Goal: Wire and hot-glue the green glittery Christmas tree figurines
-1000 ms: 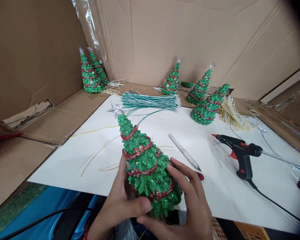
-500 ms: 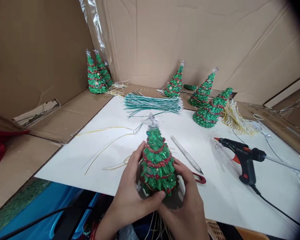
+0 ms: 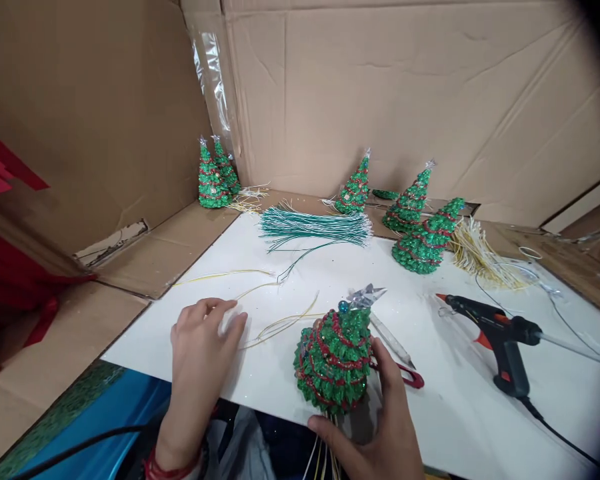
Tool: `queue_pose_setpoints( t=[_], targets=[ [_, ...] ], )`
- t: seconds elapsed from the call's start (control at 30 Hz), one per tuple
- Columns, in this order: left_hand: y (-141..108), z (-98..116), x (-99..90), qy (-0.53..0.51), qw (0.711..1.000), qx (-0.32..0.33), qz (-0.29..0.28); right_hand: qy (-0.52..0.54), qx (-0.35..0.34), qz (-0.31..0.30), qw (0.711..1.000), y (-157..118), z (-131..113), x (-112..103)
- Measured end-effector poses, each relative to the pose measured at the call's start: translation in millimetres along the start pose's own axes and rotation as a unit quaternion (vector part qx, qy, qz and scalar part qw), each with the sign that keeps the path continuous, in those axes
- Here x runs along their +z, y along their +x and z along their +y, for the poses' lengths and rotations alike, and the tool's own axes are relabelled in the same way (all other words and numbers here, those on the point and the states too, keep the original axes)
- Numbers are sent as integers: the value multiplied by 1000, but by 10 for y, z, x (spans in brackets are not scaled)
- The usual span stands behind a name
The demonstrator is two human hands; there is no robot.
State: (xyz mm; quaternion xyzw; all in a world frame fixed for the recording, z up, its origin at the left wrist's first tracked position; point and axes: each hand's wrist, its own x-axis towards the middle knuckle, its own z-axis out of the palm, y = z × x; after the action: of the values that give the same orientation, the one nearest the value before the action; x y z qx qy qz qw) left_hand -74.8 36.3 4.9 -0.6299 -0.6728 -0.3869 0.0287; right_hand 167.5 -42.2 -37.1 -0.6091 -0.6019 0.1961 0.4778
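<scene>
A small beaded Christmas tree (image 3: 333,360), green with red garlands, a blue bead and a clear star at its tip, leans to the right near the board's front edge. My right hand (image 3: 380,427) grips its lower right side; wires hang below its base. To the left, my left hand (image 3: 200,347) hovers low over the white board, thumb and index finger apart. A yellow wire (image 3: 257,289) runs under its fingertips; contact cannot be made out. Looped yellow wires (image 3: 285,325) lie between the two hands.
A bundle of green wires (image 3: 315,225) lies at the back. Several finished trees (image 3: 423,243) stand along the cardboard walls, beside yellow-white wires (image 3: 485,257). At right rests a black glue gun (image 3: 505,347) with its cord. A white pen (image 3: 393,343) and red-handled tool (image 3: 413,377) lie behind my right hand.
My left hand has let go of the tree and moved left over the wires. The tree, in my right hand, has shifted right and tipped. The view has tilted up somewhat.
</scene>
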Motion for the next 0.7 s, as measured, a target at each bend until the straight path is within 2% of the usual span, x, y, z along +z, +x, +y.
queue_pose_setpoints(
  t=[0.1, 0.27, 0.4, 0.5, 0.57, 0.63, 0.7],
  targets=[
    [13, 2, 22, -4, 999, 13, -38, 11, -18, -2, 1000, -18, 77, -27],
    [-99, 229, 125, 9, 996, 23, -90, 82, -19, -13, 996, -70, 170, -47],
    [-50, 292, 166, 11, 994, 21, -104, 133, -16, 6, 991, -119, 201, -27],
    [25, 245, 151, 4, 997, -6, -81, 148, -38, 48, 987, -107, 274, -53],
    [47, 211, 95, -3, 998, -37, -51, 150, -72, 78, 983, -49, 369, -136],
    [16, 214, -8, -14, 997, -68, -25, 154, -145, 87, 974, 39, 485, -267],
    [-86, 276, -150, -33, 995, -91, -11, 174, -247, 42, 952, 117, 583, -400]
  ],
)
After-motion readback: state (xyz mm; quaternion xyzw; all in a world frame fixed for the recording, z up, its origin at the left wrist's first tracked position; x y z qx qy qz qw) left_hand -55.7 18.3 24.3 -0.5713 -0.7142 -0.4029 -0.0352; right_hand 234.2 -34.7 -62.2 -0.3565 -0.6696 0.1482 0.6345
